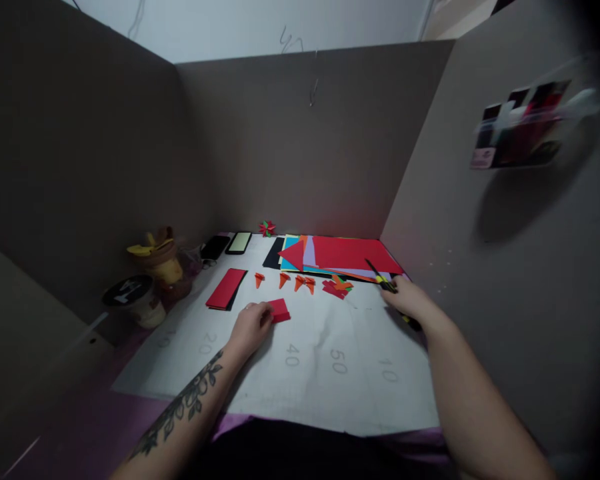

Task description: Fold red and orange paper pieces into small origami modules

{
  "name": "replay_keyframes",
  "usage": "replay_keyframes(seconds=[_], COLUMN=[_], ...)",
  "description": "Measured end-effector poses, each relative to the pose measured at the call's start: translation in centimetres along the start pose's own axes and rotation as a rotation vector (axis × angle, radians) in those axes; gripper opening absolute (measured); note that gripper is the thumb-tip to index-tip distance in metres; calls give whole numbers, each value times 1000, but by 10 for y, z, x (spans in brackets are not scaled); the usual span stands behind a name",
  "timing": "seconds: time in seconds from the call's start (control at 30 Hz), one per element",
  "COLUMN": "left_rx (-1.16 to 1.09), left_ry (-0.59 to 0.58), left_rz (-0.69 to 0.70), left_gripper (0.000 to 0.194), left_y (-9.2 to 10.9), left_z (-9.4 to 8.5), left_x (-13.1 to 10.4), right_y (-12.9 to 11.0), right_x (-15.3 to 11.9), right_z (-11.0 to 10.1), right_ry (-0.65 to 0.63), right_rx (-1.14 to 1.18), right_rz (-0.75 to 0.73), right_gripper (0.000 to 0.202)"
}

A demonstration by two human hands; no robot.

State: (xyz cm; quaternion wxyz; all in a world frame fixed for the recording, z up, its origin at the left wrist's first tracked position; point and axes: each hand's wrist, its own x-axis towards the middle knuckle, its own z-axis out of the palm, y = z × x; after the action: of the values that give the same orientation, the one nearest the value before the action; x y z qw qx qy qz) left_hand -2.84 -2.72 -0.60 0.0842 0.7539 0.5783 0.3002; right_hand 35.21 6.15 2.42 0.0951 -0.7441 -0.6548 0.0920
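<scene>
My left hand rests on the white sheet, its fingers closed on the near left edge of a small folded red paper piece. At the right, my right hand is closed around black and yellow scissors, whose dark blades point up and left toward the paper stack. Part of the scissors' handle is hidden under the hand. Beyond my left hand stand several small folded orange paper pieces in a row. Red, orange and green paper scraps lie between the row and my right hand.
A stack of coloured paper lies at the back. Red strips lie left. Behind them are a phone, a dark flat object and a paper flower. Cups stand left. Grey panels enclose the table.
</scene>
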Motion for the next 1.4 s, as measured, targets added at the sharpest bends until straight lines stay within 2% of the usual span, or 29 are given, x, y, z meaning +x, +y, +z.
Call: replay_keyframes(seconds=[0.17, 0.3, 0.43, 0.77, 1.0, 1.13, 1.27, 1.4], left_rx=[7, -10, -32, -33, 49, 95, 72, 54], left_ry=[-1, -31, -57, -80, -81, -59, -92, -84], left_rz=[10, -8, -22, -43, -63, -34, 48, 56], left_gripper=[15, 16, 15, 18, 16, 15, 22, 25], left_y=[3, 3, 3, 6, 2, 2, 1, 2], left_z=[1, 0, -1, -2, 5, 7, 6, 5], left_x=[0, 0, 0, 1, 3, 4, 5, 4], right_y=[-53, -79, -85, -86, -87, -90, -86, -80], right_x=[-31, -42, -44, -48, -50, -51, -48, -42], right_z=[13, 30, 34, 35, 32, 31, 30, 30], right_ry=[-113, -128, -97, -97, -102, -103, -100, -54], right_rx=[207, 152, 83, 93, 80, 48, 49, 39], right_rz=[-655, -819, -844, -854, -869, -878, -880, -816], right_gripper=[43, 46, 46, 45, 46, 45, 47, 46])
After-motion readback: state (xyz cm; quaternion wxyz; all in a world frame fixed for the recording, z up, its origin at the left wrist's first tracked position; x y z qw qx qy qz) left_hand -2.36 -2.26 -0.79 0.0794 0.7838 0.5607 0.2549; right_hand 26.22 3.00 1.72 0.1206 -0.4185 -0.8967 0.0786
